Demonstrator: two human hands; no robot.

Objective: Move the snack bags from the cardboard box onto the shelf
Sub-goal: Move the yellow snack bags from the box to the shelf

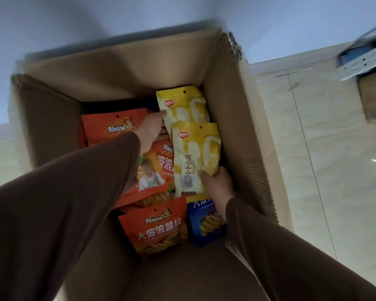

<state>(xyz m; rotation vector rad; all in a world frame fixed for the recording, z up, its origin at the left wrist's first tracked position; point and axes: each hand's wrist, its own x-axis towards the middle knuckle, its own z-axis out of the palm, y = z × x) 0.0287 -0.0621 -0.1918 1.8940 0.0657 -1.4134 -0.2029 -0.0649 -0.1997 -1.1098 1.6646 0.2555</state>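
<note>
Inside an open brown cardboard box (232, 118), the right hand (217, 183) grips a yellow snack bag (195, 157); the left hand (150, 129) pinches another yellow bag (182, 105) among orange bags (159, 227).

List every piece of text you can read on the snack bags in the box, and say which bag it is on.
"芝士脆": near yellow bag, held by the right hand.
"大波浪薯片": near orange bag.
"波浪", partly hidden: middle orange bag.
Blue bag: title cut off, "DaBoLang" uncertain.
Brand logos and far yellow bag: too blurred.
</note>
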